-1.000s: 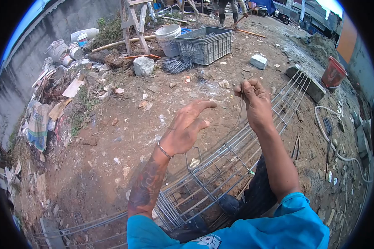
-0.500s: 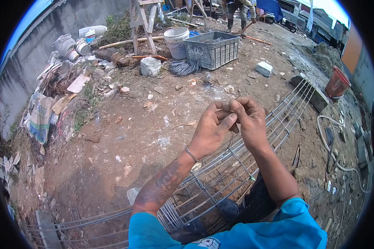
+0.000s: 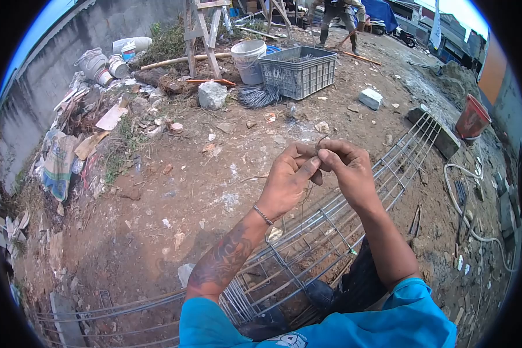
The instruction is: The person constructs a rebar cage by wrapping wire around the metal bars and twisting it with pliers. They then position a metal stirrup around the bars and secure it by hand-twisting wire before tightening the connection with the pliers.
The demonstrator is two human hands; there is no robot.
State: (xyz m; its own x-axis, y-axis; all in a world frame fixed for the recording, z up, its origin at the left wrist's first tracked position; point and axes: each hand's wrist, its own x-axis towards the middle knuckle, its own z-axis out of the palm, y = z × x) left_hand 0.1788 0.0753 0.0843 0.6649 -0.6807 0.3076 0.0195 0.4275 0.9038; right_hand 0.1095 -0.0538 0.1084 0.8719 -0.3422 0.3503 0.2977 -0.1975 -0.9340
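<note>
Both hands are raised in front of me, fingertips meeting in a pinch. My left hand (image 3: 286, 178) and my right hand (image 3: 350, 175) grip a thin tie wire (image 3: 303, 203), whose one end sticks up above the fingers while the other hangs below. The stretch between the fingertips is mostly hidden. Under my hands a long steel rebar cage (image 3: 337, 232) runs from lower left to upper right. Bunched stirrups (image 3: 238, 298) sit around its bars near my left forearm.
A pincer-like tool (image 3: 414, 219) lies on the dirt at right. Beyond stand a grey crate (image 3: 298, 78), a white bucket (image 3: 249, 64) and a red bucket (image 3: 472, 118). A pale hose (image 3: 470, 223) curls at right. Rubble lines the left wall. A person (image 3: 337, 22) stands far off.
My hands have shifted slightly left and down, still pinched together. More of the wire shows above and below the fingers. The distant person has moved a little to the right.
</note>
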